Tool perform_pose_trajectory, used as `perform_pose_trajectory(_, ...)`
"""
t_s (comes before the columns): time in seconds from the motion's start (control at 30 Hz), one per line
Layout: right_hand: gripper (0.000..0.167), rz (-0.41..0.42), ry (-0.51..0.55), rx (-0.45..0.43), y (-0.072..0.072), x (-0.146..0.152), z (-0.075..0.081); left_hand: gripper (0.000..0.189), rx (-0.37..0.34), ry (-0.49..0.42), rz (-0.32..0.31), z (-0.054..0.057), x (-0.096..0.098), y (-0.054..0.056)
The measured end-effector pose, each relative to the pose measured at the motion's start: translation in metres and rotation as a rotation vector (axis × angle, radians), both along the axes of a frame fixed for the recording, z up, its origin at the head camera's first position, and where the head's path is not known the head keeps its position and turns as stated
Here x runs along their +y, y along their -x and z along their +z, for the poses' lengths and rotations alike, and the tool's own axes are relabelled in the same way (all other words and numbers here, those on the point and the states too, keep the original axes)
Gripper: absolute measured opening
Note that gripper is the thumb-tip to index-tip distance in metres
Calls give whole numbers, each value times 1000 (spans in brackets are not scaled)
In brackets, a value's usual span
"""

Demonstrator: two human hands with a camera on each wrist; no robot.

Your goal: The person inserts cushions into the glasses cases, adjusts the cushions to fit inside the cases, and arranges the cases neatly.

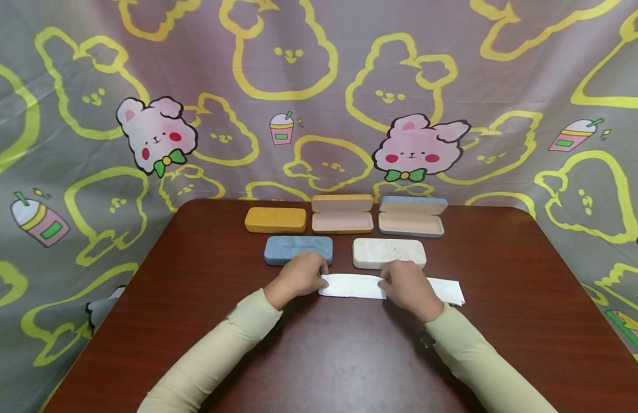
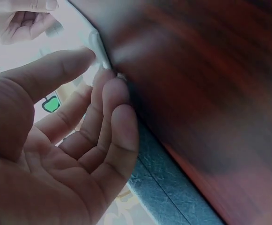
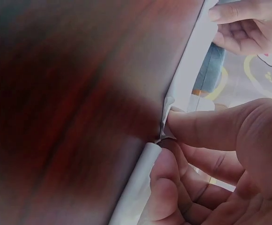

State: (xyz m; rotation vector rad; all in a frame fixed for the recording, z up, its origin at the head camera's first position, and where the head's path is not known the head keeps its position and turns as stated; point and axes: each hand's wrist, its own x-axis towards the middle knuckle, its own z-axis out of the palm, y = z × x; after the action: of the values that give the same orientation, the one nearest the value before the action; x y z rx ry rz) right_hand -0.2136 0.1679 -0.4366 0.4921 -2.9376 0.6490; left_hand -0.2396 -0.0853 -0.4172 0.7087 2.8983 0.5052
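A flat strip of folded white paper (image 1: pixel 352 285), possibly tissue, lies on the table between my hands. My left hand (image 1: pixel 304 272) pinches its left end between thumb and fingertips; in the left wrist view the other fingers of the left hand (image 2: pixel 79 136) curl loosely. My right hand (image 1: pixel 408 287) pinches the strip's other end, with thumb and index meeting at its crumpled edge in the right wrist view. A second white piece (image 1: pixel 446 291) extends to the right from beneath the right hand, which hides where the two pieces meet.
Just beyond my hands are a closed blue glasses case (image 1: pixel 298 249) and a closed white case (image 1: pixel 388 252). Behind them stand a closed yellow case (image 1: pixel 275 220), an open yellow case (image 1: pixel 342 222) and an open blue case (image 1: pixel 410 223). A patterned curtain (image 1: pixel 319 115) hangs behind the brown table (image 1: pixel 339 355).
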Motion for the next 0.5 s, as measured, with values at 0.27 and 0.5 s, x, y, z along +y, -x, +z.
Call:
perform_pose_trajectory(0.27, 17, -24, 73, -83, -2, 6, 2, 26, 14, -34, -16, 1, -1, -3)
perform_pose_trajectory(0.5, 10, -13, 217, -142, -5, 14, 3, 21, -74, -196, -32, -1, -8, -4)
